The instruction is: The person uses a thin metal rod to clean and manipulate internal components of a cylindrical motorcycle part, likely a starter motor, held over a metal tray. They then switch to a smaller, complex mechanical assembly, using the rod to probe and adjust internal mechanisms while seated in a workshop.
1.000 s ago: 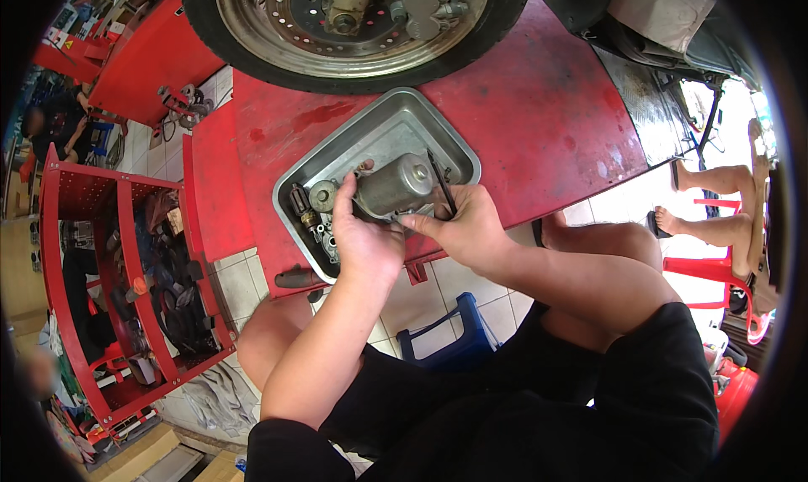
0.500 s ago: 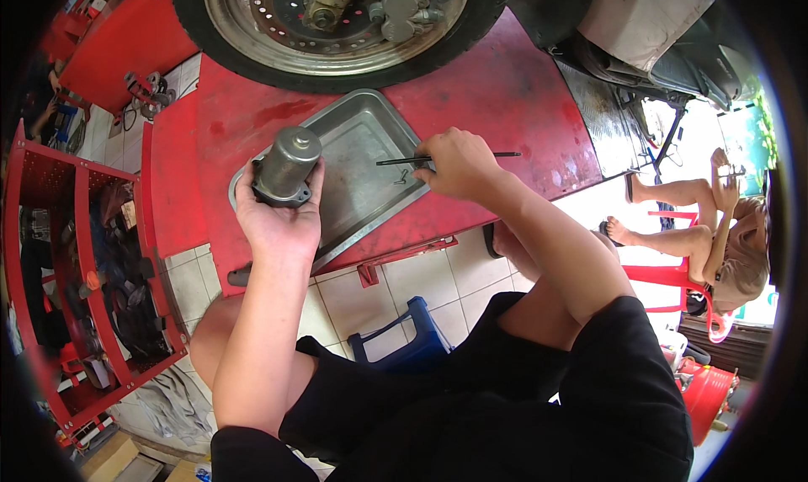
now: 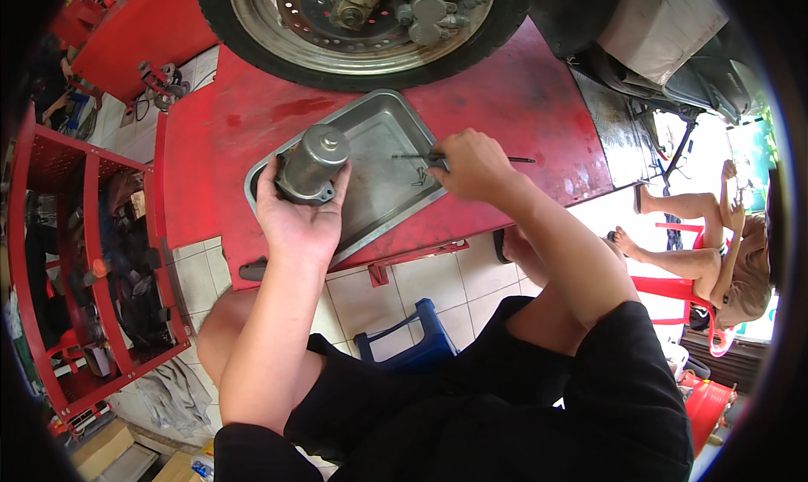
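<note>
Left hand: the left hand [image 3: 295, 229] is palm up, thumb and fingers wrapped around the lower part of a metal cylinder [image 3: 313, 160].
Cylinder: in the left hand's grasp, tilted, its end with the small round boss facing up and its flanged end down by the palm.
Right hand: the right hand [image 3: 478, 169] is closed, knuckles up, pinching a thin dark rod [image 3: 522, 159] (slim as a pencil from here) that sticks out on both sides of the fist.
Tray: a shallow metal tray [image 3: 379, 208] lies beneath the left hand and reaches across to the right hand's fingertips.
Small pieces: a few little screw-like bits [image 3: 420, 175] lie in the tray, just left of the right hand's fingertips; too small to count.
Worktop: the red worktop [image 3: 547, 103] spreads under the tray and beyond both hands.
Wheel: a tyred wheel [image 3: 362, 58] with a drilled disc, farther off than either hand.
Stool: a blue stool [image 3: 412, 339], below and between the hands, nearer the body.
</note>
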Demonstrator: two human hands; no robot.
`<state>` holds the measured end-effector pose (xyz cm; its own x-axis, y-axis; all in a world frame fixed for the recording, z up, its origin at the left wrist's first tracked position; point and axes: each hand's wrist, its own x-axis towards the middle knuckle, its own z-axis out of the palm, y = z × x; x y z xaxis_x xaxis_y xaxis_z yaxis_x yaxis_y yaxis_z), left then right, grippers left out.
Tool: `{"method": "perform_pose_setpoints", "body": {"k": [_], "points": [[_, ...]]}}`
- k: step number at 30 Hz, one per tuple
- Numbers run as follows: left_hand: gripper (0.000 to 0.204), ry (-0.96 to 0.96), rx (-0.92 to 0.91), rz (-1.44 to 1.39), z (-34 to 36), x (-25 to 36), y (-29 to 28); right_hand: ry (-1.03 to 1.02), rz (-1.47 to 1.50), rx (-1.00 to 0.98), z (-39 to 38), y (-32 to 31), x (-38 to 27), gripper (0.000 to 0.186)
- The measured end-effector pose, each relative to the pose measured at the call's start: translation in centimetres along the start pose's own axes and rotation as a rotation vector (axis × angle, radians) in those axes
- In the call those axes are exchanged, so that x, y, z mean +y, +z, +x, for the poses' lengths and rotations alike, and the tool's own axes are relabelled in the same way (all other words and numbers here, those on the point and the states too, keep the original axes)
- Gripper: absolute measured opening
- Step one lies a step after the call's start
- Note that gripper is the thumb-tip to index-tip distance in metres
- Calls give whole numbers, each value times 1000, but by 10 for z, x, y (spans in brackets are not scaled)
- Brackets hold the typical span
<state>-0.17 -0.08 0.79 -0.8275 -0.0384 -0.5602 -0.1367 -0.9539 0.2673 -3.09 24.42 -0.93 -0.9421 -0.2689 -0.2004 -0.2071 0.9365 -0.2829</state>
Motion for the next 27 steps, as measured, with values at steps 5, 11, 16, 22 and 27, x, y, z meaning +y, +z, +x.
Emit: {"method": "perform_pose_setpoints", "body": {"k": [5, 11, 16, 22, 27], "points": [[35, -99, -78, -14, -4, 1, 4, -47, 415, 144, -8, -41, -12, 30], [43, -193, -220, 111, -7, -9, -5, -440, 647, 301, -48, -46, -47, 83], [47, -221, -265, 323, -18, -26, -2, -407, 515, 421, -57, -23, -65, 80], [48, -251, -318, 315, -19, -34, -2, -483, 425, 585, -53, -20, -58, 59], [43, -247, -379, 256, -26, -33, 5, -523, 366, 702, -59, -39, -66, 55]]}}
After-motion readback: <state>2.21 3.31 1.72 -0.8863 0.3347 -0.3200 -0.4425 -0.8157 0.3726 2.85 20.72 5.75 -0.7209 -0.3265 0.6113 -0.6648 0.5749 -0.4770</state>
